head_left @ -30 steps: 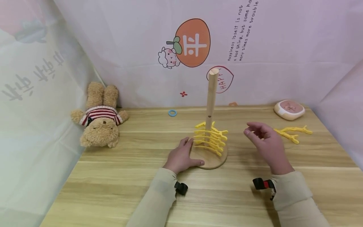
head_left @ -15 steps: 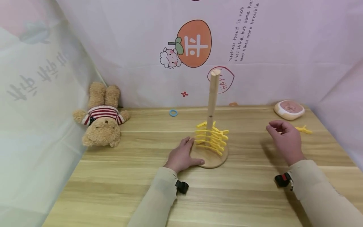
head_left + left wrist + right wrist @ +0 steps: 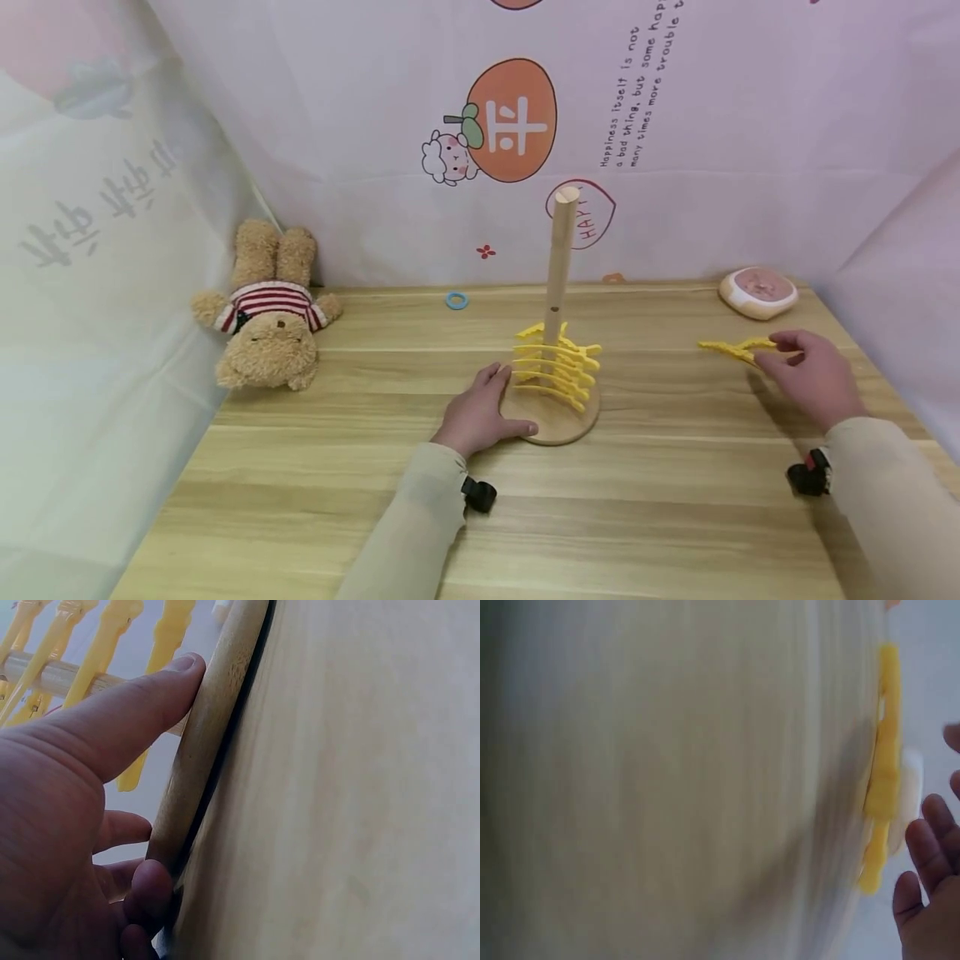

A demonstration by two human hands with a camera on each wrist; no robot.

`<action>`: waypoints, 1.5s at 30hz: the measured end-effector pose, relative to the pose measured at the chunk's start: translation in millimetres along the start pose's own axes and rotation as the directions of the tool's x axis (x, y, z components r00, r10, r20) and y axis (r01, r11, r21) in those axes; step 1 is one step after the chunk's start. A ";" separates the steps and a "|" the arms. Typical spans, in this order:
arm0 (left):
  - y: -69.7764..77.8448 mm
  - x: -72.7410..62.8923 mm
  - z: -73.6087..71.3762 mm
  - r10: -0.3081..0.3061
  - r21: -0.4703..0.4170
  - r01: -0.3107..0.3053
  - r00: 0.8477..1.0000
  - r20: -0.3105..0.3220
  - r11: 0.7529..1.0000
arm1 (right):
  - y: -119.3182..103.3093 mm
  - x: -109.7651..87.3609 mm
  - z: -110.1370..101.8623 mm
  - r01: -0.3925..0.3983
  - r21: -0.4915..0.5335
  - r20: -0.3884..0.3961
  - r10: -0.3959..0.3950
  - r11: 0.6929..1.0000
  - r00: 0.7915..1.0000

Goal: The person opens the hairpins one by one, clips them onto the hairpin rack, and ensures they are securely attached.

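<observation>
A wooden stand's round base rests on the table under an upright post. Several yellow hair clips hang stacked on the lower post. My left hand holds the base at its left edge; in the left wrist view the thumb lies on the rim and the fingers bend round the edge. Another yellow hair clip lies on the table at right. My right hand is at its handle end, thumb and fingers parted around it. In the right wrist view the fingers show apart from this clip.
A teddy bear in a striped shirt lies at the back left. Behind the stand is a blue ring. A rounded white and pink object sits at the back right, just beyond the loose clip. A printed cloth borders the table's back edge.
My right hand has moved right, past the loose clip to its handle end, uncovering the clip's long jaws. My left hand and the stand keep their places.
</observation>
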State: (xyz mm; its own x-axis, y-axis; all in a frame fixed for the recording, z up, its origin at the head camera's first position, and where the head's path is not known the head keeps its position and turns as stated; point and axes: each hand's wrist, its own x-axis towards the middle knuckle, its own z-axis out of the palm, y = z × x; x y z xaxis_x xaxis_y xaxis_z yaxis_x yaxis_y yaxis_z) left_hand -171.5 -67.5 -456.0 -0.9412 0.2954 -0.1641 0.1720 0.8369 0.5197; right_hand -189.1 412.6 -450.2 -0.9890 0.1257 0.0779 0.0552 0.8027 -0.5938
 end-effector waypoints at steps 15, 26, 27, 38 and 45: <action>-0.7 1.6 0.2 0.016 -0.019 -0.016 1.000 -0.002 1.000 | 36.7 -2.6 -10.6 0.080 -0.120 0.121 -0.065 0.990 0.990; -1.7 2.2 -0.4 0.014 -0.006 -0.014 1.000 -0.003 1.000 | 15.7 -20.7 0.1 -0.010 0.136 0.031 0.006 0.991 1.000; -1.8 2.4 -0.4 0.014 -0.007 -0.014 1.000 -0.003 1.000 | 11.4 -22.4 2.0 -0.007 0.159 0.015 0.005 0.987 1.000; -2.4 1.1 -1.3 0.008 -0.022 -0.008 1.000 0.004 1.000 | -35.4 -34.1 16.4 0.017 0.342 -0.116 0.024 0.940 0.993; 0.4 -1.3 -3.7 -0.001 -0.026 0.001 1.000 0.005 1.000 | -74.3 -43.8 30.2 0.087 0.352 -0.187 -0.021 0.932 0.982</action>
State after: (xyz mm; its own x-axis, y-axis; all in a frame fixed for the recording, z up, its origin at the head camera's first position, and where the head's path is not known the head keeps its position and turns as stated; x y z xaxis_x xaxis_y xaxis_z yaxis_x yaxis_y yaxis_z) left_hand -171.2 -69.2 -452.4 -0.9398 0.2971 -0.1690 0.1634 0.8248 0.5414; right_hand -154.0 329.8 -433.7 -0.9469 0.2154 0.2389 -0.0828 0.5542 -0.8283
